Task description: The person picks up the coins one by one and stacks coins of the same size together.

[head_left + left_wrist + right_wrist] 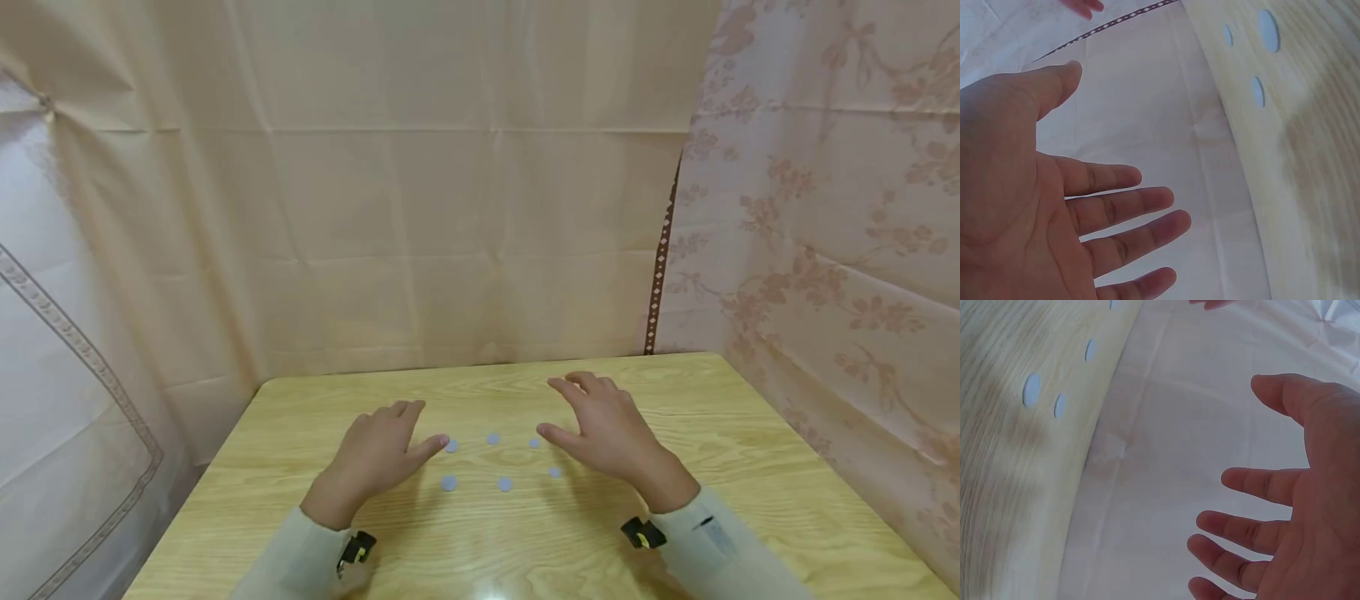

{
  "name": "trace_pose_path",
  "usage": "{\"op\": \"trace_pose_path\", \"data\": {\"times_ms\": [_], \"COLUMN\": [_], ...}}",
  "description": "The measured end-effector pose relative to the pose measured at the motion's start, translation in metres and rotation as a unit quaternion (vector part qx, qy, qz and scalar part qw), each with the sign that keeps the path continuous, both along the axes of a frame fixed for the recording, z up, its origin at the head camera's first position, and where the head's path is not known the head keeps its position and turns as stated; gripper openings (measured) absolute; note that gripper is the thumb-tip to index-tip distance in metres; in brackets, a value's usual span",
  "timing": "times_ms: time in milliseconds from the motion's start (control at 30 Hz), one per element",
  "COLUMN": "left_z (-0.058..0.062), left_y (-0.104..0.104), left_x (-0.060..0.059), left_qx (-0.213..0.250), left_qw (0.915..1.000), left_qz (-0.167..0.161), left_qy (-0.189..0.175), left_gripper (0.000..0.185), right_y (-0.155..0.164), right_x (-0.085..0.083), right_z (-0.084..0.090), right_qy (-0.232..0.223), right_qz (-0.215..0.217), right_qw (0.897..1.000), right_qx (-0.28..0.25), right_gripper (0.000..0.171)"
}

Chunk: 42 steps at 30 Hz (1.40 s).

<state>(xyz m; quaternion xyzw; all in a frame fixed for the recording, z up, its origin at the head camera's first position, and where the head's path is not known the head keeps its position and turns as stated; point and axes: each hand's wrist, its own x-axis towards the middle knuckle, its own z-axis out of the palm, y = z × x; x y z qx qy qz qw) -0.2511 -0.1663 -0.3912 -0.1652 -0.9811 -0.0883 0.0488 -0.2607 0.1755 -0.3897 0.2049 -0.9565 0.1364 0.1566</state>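
Observation:
Several small pale blue round discs lie in two short rows on the wooden table. My left hand hovers just left of them, fingers spread and straight, its thumb tip next to the left disc. My right hand hovers just right of the discs, fingers spread, holding nothing. The left wrist view shows my open left palm and three discs. The right wrist view shows my open right palm and three discs.
Beige cloth hangs behind the table, and flowered pink cloth hangs along its right side. The table's far edge meets the cloth. A small black clip sits at each wrist cuff.

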Motion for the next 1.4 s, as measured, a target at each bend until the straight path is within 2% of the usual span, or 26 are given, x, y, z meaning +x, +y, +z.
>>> {"op": "trace_pose_path", "data": {"times_ms": [400,833,1167,1400], "left_z": [-0.008,-0.013,-0.01,-0.013], "left_y": [-0.003,-0.003,-0.004,-0.004], "left_x": [-0.001,-0.001,0.0,-0.002], "left_qx": [0.005,-0.014,0.006,0.017], "left_qw": [0.9996,0.9992,0.9991,0.9983], "left_qz": [-0.018,-0.035,-0.037,-0.041], "left_qy": [-0.019,-0.007,-0.02,-0.039], "left_gripper": [0.073,0.068,0.066,0.065], "right_y": [-0.019,-0.035,-0.042,-0.047], "right_x": [0.0,-0.004,-0.005,-0.006], "right_z": [-0.005,-0.009,-0.01,-0.01], "right_qy": [0.01,-0.014,-0.01,-0.012], "right_qz": [0.024,0.047,0.052,0.063], "right_qw": [0.999,0.998,0.997,0.996], "right_qx": [0.029,0.045,0.054,0.056], "right_gripper": [0.068,0.063,0.061,0.059]}}
